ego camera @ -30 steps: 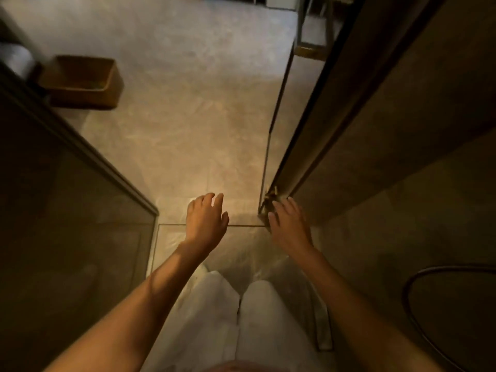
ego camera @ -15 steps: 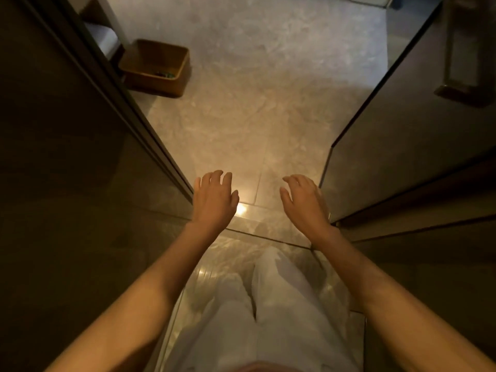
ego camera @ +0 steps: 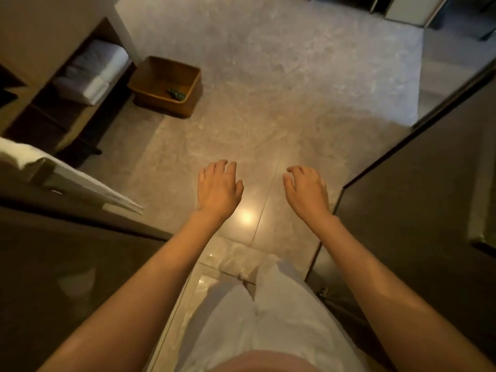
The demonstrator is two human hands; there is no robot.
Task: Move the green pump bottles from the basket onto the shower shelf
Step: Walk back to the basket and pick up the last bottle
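A brown basket [ego camera: 150,84] stands on the tiled floor at the upper left, beside a wooden shelf unit. Inside it, near the right wall, lies a small green pump bottle [ego camera: 177,94], partly hidden by the rim. My left hand [ego camera: 218,189] and my right hand [ego camera: 307,191] both hover palm-down over the floor in the middle of the view, fingers apart and holding nothing, well short of the basket. The shower shelf is not in view.
A wooden shelf unit [ego camera: 24,114] with folded white towels [ego camera: 94,71] fills the upper left. A dark glass panel [ego camera: 67,264] rises at the lower left and a glass door [ego camera: 418,197] at the right. My white trousers [ego camera: 268,318] show below.
The view has swung left and moved forward through the glass doorway. The basket now appears nearer and its inside shows. Both hands stay outstretched and empty.
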